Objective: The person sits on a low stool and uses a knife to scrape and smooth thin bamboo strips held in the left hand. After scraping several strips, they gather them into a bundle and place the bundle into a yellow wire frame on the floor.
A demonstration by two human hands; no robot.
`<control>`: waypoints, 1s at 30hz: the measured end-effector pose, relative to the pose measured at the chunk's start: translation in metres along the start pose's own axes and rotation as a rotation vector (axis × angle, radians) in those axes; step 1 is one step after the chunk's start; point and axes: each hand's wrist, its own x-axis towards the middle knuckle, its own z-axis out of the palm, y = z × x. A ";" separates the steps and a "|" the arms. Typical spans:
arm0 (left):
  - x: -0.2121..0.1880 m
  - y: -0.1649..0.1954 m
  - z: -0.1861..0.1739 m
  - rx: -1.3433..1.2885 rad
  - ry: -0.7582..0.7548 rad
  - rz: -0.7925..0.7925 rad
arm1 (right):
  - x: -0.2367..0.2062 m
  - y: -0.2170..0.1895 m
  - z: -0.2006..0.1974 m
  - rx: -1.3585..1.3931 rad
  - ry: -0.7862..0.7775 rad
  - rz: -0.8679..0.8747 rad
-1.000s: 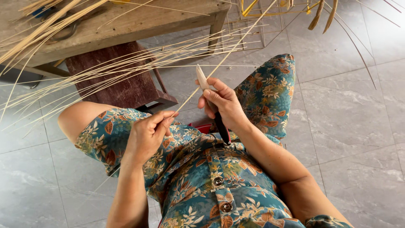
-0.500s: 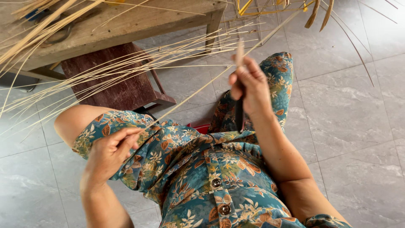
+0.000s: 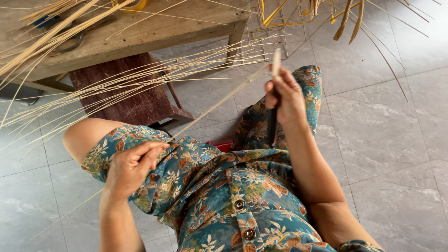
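Observed, left to right. A bundle of pale reed strips (image 3: pixel 116 79) fans across the upper left, partly over the wooden desk (image 3: pixel 154 32) and above a dark red stool (image 3: pixel 135 100). The left hand (image 3: pixel 133 165) rests over the knee of the floral dress (image 3: pixel 224 186), its grip pinched shut on the near end of one thin strip (image 3: pixel 219 102), which runs taut and diagonal up to the right. The right hand (image 3: pixel 287 100) is raised beyond the other knee, fist closed around a dark-handled knife (image 3: pixel 272 121); the blade tip (image 3: pixel 276 60) stands above the fist and meets the strip's far portion.

Assessment: a paring or splitting stroke along the strip appears in hand. The next move would call for steady tension from the left pinch and a shallow, even blade angle, lest the strip snap.
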 end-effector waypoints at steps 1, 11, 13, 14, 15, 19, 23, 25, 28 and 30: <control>-0.001 -0.003 -0.004 -0.004 0.013 -0.008 | 0.000 -0.008 -0.004 0.029 0.011 -0.034; 0.023 0.013 0.026 -0.058 -0.048 -0.008 | -0.045 0.045 0.072 -0.409 -0.403 0.252; 0.021 0.014 0.026 -0.080 -0.054 0.008 | -0.040 0.051 0.073 -0.391 -0.364 0.253; 0.019 0.013 0.024 -0.088 -0.058 0.009 | -0.035 0.050 0.069 -0.383 -0.343 0.253; 0.017 0.012 0.021 -0.098 -0.063 0.007 | -0.031 0.047 0.063 -0.338 -0.290 0.214; 0.007 0.000 0.006 -0.108 -0.061 -0.008 | -0.013 0.019 0.029 -0.181 -0.112 0.114; 0.003 -0.006 0.003 -0.128 -0.024 -0.027 | -0.006 -0.008 0.017 -0.043 -0.010 0.023; 0.005 -0.006 0.004 -0.113 -0.010 -0.029 | -0.008 -0.014 0.022 -0.061 -0.031 -0.029; 0.011 -0.002 0.009 -0.101 -0.020 -0.007 | -0.022 -0.003 0.040 -0.264 -0.165 0.058; 0.016 0.001 0.014 -0.095 -0.037 0.025 | -0.030 0.017 0.055 -0.480 -0.145 0.285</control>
